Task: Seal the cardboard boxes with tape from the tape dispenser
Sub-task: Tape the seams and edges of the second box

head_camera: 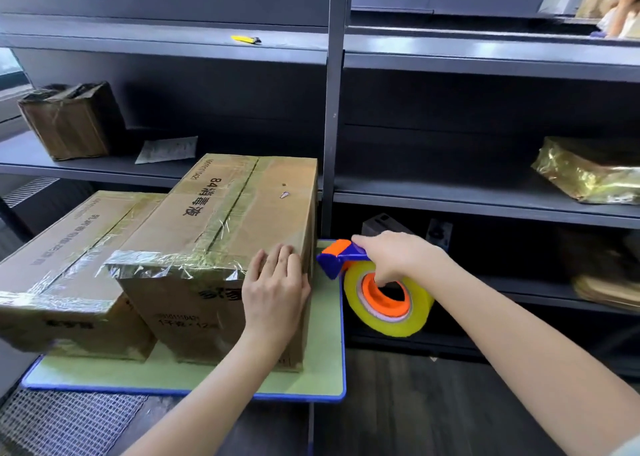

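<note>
The tape dispenser (337, 256), blue with an orange front, is held in the air just beside the upper right edge of the taller cardboard box (242, 213), above the right rim of the counter (325, 369). Its yellow tape roll (419, 313) on an orange core hangs to the right, past the counter edge. The right hand (398, 258) is clenched around the dispenser handle. The left hand (277, 289) lies flat, fingers straight, over the near right top corner of the taller box, palm on its front face.

Clear tape covers the top seam and the near top edge of this box. A lower cardboard box (69, 247), also taped, stands touching its left side. Both rest on the green, blue-rimmed counter.

Behind is grey shelving (336, 109). It carries a small taped box (69, 123) and a paper sheet (166, 150) at left, a yellow cutter (245, 39) on a higher shelf, and a gold-wrapped parcel (588, 171) at right.
</note>
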The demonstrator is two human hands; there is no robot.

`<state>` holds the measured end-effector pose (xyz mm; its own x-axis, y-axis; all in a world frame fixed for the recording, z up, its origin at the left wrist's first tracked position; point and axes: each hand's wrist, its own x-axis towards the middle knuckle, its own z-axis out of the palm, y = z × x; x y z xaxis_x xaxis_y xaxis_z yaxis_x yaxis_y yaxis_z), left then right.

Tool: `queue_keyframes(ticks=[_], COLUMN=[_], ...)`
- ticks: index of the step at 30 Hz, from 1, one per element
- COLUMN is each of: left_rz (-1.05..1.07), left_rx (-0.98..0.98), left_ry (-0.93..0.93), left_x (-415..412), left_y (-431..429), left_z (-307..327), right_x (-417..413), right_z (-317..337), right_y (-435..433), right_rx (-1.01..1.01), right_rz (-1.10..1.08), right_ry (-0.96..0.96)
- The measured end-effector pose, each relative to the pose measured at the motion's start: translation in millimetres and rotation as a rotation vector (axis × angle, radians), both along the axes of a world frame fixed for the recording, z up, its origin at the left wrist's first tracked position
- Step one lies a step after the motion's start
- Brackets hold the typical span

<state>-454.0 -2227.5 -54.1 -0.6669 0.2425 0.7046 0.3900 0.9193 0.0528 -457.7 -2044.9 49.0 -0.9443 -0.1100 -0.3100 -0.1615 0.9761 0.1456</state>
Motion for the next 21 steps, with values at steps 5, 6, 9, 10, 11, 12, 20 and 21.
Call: queue_keyframes(ticks=[5,6,9,10,11,12,20,21], left_rz=[-0.002,-0.014,-0.088,-0.122,-0.156,-0.187,-0.136,-0.12], left_rx=[-0.001,-0.001,0.032,0.075,0.128,0.178,0.19,0.19], left_ry=[-0.018,-0.023,-0.109,-0.154,-0.195,-0.233,-0.281,-0.283], left_x=[-1.0,-0.7,3.9,5.8,7.3,8.5,3.8,2.8], left_y=[5.3,4.4,-4.3,-9.1,-15.2,-23.2,-121.4,-133.9], left_z=[0.7,3.0,15.7,21.2,26.6,31.1,40.4,39.3], right_x=[2.1,2.0,-1.9,-5.0,-8.3,-11.9,-50.4,-54.7], right_z=[8.1,11.0,20.2,23.7,27.2,29.7,8.9,4.1], right_y=[-3.2,-8.3,-28.9,-37.7,-46.8,-56.6,-137.0,-146.1], right_rx=[-0.118,-0.137,-0.185,-0.191,-0.199,-0.201,-0.182,-0.178], right_rz=[-0.12,-0.116,-0.072,-0.045,-0.018,0.012,0.198,0.211], right_ry=[0.374,0.453,0.646,0.691,0.72,0.74,0.964,0.99])
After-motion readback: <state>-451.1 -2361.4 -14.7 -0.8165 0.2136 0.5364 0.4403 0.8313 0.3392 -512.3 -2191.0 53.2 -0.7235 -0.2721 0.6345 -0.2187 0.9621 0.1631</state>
